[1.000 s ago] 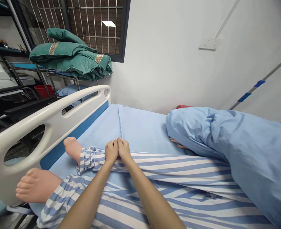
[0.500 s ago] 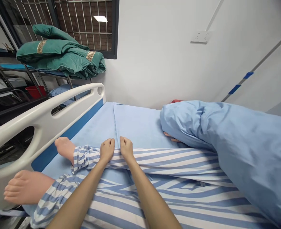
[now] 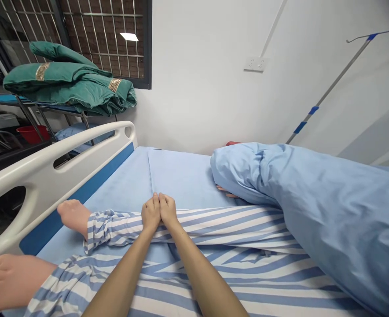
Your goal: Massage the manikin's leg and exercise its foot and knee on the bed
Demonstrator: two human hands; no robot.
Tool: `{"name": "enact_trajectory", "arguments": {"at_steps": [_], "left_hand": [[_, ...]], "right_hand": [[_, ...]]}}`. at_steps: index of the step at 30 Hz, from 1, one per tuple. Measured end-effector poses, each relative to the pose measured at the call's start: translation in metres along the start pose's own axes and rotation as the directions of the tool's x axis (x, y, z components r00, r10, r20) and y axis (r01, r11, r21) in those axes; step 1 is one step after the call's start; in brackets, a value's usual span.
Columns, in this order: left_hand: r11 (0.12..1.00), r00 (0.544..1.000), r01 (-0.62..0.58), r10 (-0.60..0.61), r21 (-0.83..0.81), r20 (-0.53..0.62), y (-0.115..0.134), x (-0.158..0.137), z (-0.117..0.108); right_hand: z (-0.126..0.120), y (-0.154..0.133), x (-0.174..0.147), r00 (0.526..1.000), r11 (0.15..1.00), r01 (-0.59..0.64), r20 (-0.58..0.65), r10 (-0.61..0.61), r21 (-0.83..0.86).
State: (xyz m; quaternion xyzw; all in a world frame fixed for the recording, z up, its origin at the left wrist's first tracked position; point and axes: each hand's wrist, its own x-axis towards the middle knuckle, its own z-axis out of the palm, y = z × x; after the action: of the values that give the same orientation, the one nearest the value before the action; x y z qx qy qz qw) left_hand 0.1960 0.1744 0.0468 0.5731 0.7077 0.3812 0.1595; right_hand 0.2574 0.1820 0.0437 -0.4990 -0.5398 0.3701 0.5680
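Both hands lie side by side over the far striped trouser leg point(image 3: 227, 220) of a figure lying on the bed, around the shin. My left hand point(image 3: 151, 213) is closed, its thumb side up and its fingers curled away from view. Touching it at the thumbs, my right hand point(image 3: 167, 208) is closed as well. Whether either hand grips cloth is hidden. To the left, the far bare foot point(image 3: 74, 214) sticks out of the trouser cuff. The near foot point(image 3: 14, 279) is cut off by the frame edge.
A blue quilt point(image 3: 320, 198) covers the figure's upper part, with fingertips under its edge. The bed has a cream footboard point(image 3: 49, 160) and a blue sheet point(image 3: 177, 169). A drip pole point(image 3: 333, 83), green folded quilts point(image 3: 75, 83) and a wall socket point(image 3: 255, 64) are behind.
My hands have come together from a small gap between them, staying over the far leg. The view has shifted to the right, showing more of the pole.
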Motion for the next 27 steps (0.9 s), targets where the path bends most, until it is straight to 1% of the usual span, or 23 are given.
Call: {"name": "enact_trajectory", "arguments": {"at_steps": [3, 5, 7, 9, 11, 13, 15, 18, 19, 21, 23, 24, 26, 27], "left_hand": [[1.0, 1.0, -0.023, 0.023, 0.02, 0.004, 0.0, 0.0, -0.002], [0.999, 0.999, -0.038, 0.038, 0.022, 0.004, 0.002, -0.001, -0.004], [0.999, 0.999, -0.037, 0.037, 0.021, -0.002, 0.003, -0.001, -0.004], [0.999, 1.0, -0.029, 0.029, 0.021, -0.01, 0.003, -0.002, -0.003], [0.999, 0.999, -0.042, 0.042, 0.015, -0.011, 0.002, -0.003, -0.002], [0.998, 0.998, -0.058, 0.058, 0.011, -0.011, 0.0, -0.004, -0.001], [0.998, 0.998, -0.066, 0.066, 0.005, -0.007, -0.002, -0.004, -0.001], [0.999, 0.999, -0.049, 0.049, -0.007, 0.022, -0.001, -0.001, -0.003], [1.0, 0.999, -0.021, 0.022, -0.009, 0.032, 0.001, 0.002, -0.003], [0.997, 0.996, 0.076, -0.075, -0.023, 0.036, 0.009, 0.009, -0.002], [0.982, 0.986, 0.169, -0.168, -0.088, 0.019, 0.02, 0.016, 0.003], [0.972, 0.982, 0.19, -0.19, -0.137, 0.015, 0.026, 0.018, 0.007], [0.956, 0.982, 0.187, -0.185, -0.228, 0.03, 0.037, 0.016, 0.017], [0.955, 0.987, 0.161, -0.156, -0.251, 0.04, 0.041, 0.012, 0.021]], "right_hand": [[-0.005, -0.011, 0.004, 0.999, 0.996, 0.028, 0.047, -0.024, -0.082], [-0.014, -0.02, 0.008, 0.993, 0.98, 0.103, 0.081, -0.09, -0.169], [-0.025, -0.026, 0.01, 0.984, 0.962, 0.164, 0.101, -0.145, -0.218], [-0.036, -0.023, 0.01, 0.987, 0.958, 0.156, 0.075, -0.141, -0.24], [-0.044, -0.014, 0.008, 0.994, 0.958, 0.111, 0.025, -0.108, -0.265], [-0.048, -0.003, 0.005, 0.996, 0.955, 0.085, 0.003, -0.088, -0.284], [-0.049, 0.004, 0.003, 0.996, 0.958, 0.086, 0.001, -0.089, -0.274], [-0.049, 0.007, 0.003, 0.997, 0.973, 0.076, -0.016, -0.082, -0.218], [-0.049, 0.006, 0.003, 0.997, 0.978, 0.065, -0.027, -0.072, -0.196], [-0.049, 0.004, 0.004, 0.998, 0.986, 0.044, -0.042, -0.052, -0.162], [-0.05, 0.002, 0.005, 0.997, 0.99, 0.036, -0.057, -0.044, -0.134], [-0.051, 0.002, 0.005, 0.997, 0.992, 0.036, -0.061, -0.043, -0.121], [-0.052, 0.001, 0.006, 0.997, 0.995, 0.035, -0.069, -0.041, -0.096], [-0.053, 0.001, 0.006, 0.997, 0.996, 0.03, -0.075, -0.036, -0.082]]}}
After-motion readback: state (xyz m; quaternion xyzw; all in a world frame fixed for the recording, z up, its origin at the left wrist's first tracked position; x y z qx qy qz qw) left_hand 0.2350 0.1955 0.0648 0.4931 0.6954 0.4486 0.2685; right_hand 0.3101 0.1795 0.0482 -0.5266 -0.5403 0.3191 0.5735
